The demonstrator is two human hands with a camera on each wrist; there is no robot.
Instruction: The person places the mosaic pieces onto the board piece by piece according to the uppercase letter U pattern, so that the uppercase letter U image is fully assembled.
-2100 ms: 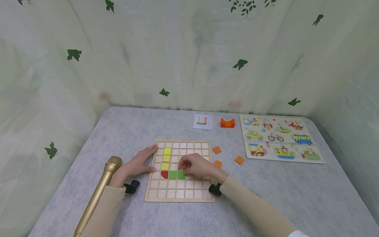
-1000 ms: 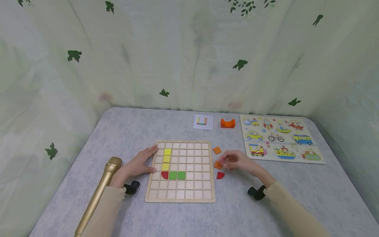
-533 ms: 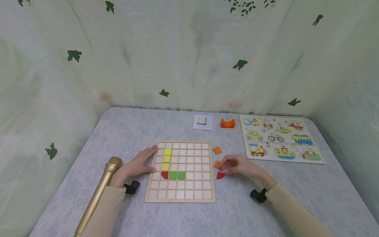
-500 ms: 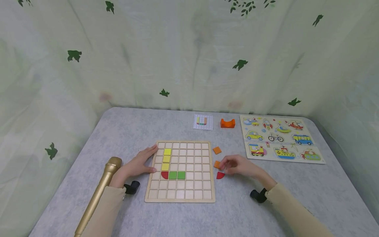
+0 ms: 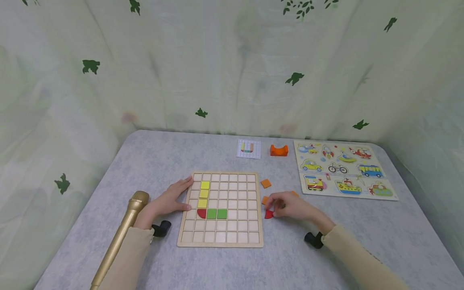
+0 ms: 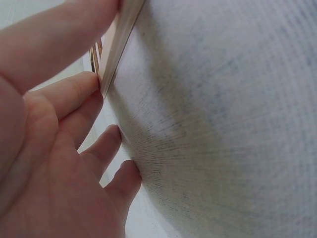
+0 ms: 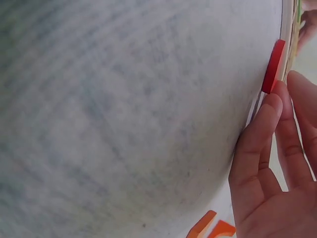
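Note:
A wooden grid board (image 5: 220, 240) carries yellow square tiles (image 5: 204, 194), green square tiles (image 5: 216, 214) and a red quarter-round tile at its left part. My left hand (image 5: 171, 199) rests with spread fingers at the board's left edge. In the left wrist view its fingers (image 6: 81, 94) lie along the board's side (image 6: 121, 42). Just right of the board, my right hand (image 5: 293, 205) holds a second red quarter-round tile (image 5: 268, 214) at its fingertips, low over the table. The right wrist view shows the fingertips right at one end of this red tile (image 7: 273, 67).
Orange square tiles (image 5: 266, 183) lie around the right hand, some partly covered by it. Behind the board are a patterned card (image 5: 248, 149) and an orange arched block (image 5: 278, 151). A vehicle puzzle (image 5: 347, 171) lies back right; a gold microphone (image 5: 121, 237) lies beside the left arm.
My right hand has gone from the green tile on the board to the loose tiles at the right, then slightly left onto the red tile. The left hand keeps its place.

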